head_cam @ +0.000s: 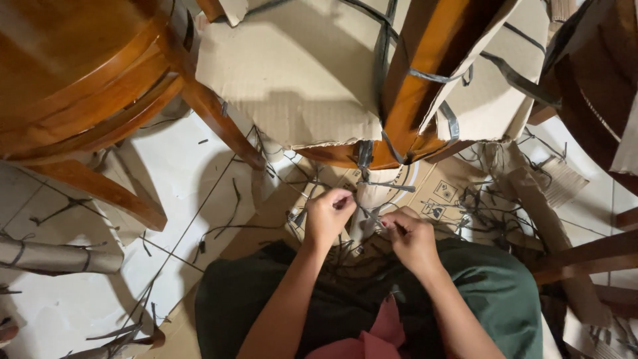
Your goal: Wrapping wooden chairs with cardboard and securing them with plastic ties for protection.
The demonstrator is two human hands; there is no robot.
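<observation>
Cardboard sheet (292, 73) strapped round chair leg (425, 73), my left hand (327, 216) and right hand (412, 238) both curled, pinching dark straps (369, 219) over flattened box (445, 196)

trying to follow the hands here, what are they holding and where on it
Both hands pinch thin dark strapping: the left hand near one strand's end, the right hand at another. Whether it is one strip cannot be told.

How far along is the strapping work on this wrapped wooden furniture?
Partly done, by the look of it. Cardboard sheets already sit on the wooden frame, with dark straps across them. In hand: the left hand and right hand pinch a strap end below the frame. Left: cut strap scraps and loose cardboard litter the floor.
</observation>
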